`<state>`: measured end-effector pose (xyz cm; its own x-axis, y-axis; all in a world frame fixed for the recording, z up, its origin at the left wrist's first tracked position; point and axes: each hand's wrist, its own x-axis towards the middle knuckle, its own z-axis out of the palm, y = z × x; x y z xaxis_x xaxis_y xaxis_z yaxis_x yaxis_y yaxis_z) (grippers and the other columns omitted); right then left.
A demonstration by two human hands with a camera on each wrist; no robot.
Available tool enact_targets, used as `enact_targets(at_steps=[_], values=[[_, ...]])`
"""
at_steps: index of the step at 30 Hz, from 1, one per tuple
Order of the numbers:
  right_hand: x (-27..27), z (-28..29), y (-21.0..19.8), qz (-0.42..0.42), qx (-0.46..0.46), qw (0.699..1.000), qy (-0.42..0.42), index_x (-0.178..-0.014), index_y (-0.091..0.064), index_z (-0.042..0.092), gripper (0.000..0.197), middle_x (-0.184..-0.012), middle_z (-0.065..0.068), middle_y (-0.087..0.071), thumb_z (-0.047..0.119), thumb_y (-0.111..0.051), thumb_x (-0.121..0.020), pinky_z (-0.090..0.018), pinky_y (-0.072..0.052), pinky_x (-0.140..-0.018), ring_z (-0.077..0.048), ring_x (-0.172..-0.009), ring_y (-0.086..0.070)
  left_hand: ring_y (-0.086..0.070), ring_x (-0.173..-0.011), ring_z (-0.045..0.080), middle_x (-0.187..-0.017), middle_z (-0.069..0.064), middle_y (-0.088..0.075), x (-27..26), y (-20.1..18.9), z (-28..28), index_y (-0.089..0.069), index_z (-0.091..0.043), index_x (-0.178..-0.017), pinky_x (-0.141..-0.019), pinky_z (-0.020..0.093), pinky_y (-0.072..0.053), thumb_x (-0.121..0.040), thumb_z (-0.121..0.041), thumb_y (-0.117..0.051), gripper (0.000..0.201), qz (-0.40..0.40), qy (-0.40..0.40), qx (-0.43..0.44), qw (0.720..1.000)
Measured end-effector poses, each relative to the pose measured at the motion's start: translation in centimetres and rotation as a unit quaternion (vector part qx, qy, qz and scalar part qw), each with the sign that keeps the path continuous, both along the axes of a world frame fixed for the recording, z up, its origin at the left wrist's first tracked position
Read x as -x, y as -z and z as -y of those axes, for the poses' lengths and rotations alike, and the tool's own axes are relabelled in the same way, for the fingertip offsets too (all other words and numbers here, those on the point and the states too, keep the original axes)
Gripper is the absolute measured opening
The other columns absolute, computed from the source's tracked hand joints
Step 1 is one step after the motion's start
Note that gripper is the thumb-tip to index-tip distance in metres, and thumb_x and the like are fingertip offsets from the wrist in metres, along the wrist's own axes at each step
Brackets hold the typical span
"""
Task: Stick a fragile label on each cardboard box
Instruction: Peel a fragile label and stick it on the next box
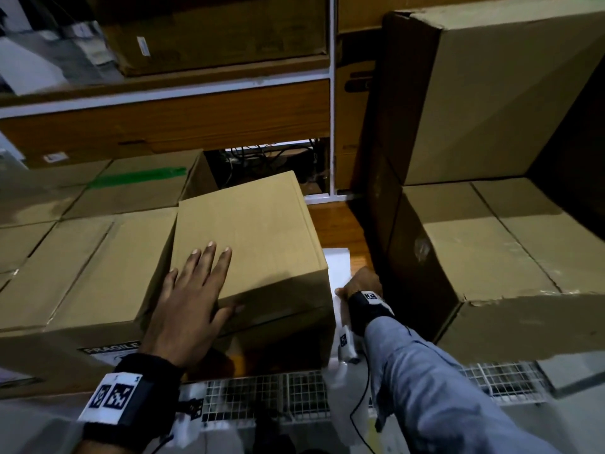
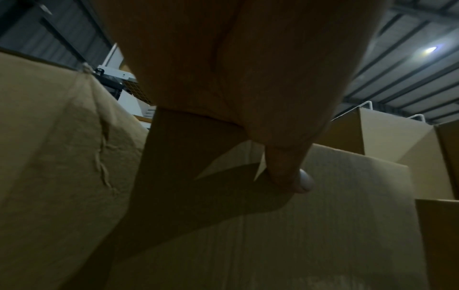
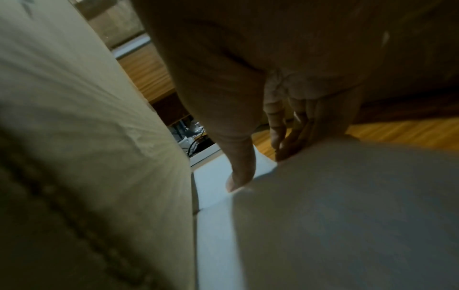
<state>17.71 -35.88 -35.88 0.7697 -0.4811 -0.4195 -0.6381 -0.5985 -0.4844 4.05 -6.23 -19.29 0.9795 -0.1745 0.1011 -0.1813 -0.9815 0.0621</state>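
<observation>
A: Left hand [image 1: 191, 290]?

B: Laid flat on the top of the middle box [image 1: 252, 234], fingers [image 1: 209, 257] straight and spread, thumb hooked over the near top edge onto the front face. Pressing, not gripping. The left wrist view shows that thumb [image 2: 288, 172] lying against the cardboard.

A: Where does that box sit?

B: On the wooden shelf [image 1: 337, 224], near its front edge, tilted a little, touching the low box [image 1: 82, 273] on its left. That low one carries a fragile label [image 1: 109, 350] on its front face, near the top edge (only the word FRAGILE is readable; the rest is in shadow).

A: Right hand [image 1: 358, 285]?

B: Down in the gap between the middle box and the big box [image 1: 491, 257] on the right. Fingers [image 3: 275, 121] curled round the far edge of white sheets [image 3: 223, 225] lying on the shelf, thumb [image 3: 242, 170] pressing the top one. Whether these are the labels I cannot tell: no print shows.

A: Anything else?

B: Another large box [image 1: 497, 93] stacked on the right one. More boxes behind on the left, one with green tape [image 1: 137, 176]. White wire mesh [image 1: 271, 398] runs below the shelf's front edge. Light blue sleeve [image 1: 442, 388] on the right arm, black wristbands with printed markers on both wrists.
</observation>
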Motion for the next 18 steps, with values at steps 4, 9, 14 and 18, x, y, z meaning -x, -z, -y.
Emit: enact_targets(at_steps=[4,9,14,18], values=[[-0.5,0.7,0.5,0.006,-0.027,0.999,0.028,-0.118,-0.068,0.002,0.030,-0.121,-0.015,-0.068,0.009,-0.072,-0.090,-0.037,-0.056,-0.084,-0.036,-0.112,-0.067,0.013,-0.157,0.016,-0.169,-0.007,0.021,0.1,0.0,-0.2,0.019,-0.038,-0.160,-0.128,0.050,-0.008,-0.097,-0.048,-0.058,0.100,0.000,0.000,0.002,1.000],[0.1,2.6,-0.9,-0.004,-0.029,0.999,0.039,-0.131,-0.064,-0.003,0.037,-0.136,-0.019,-0.064,0.013,-0.066,-0.097,-0.035,-0.053,-0.098,-0.035,-0.126,-0.063,0.010,-0.157,0.017,-0.170,-0.006,0.017,-0.3,0.2,-0.3,0.017,-0.037,-0.160,-0.127,0.051,-0.010,-0.096,-0.051,-0.058,0.100,0.005,0.005,0.000,1.000],[0.8,4.9,-1.4,-0.002,-0.103,0.995,0.004,-0.148,-0.053,0.005,0.054,-0.156,-0.008,-0.050,0.036,-0.060,-0.104,-0.021,-0.046,-0.101,-0.028,-0.142,-0.048,0.007,-0.158,0.018,-0.171,-0.005,0.015,-0.7,0.4,-0.2,0.013,-0.037,-0.162,-0.127,0.050,-0.009,-0.096,-0.053,-0.058,0.098,0.010,0.007,0.001,1.000],[3.9,4.8,-3.4,-0.020,-0.118,0.989,-0.086,-0.151,-0.045,0.001,0.047,-0.157,-0.010,-0.046,0.015,-0.051,-0.107,-0.010,-0.048,-0.046,-0.035,-0.141,-0.048,0.006,-0.158,0.020,-0.170,-0.003,0.016,-1.0,0.3,0.0,0.016,-0.036,-0.161,-0.127,0.051,-0.010,-0.097,-0.058,-0.053,0.097,0.004,0.007,-0.014,1.000]])
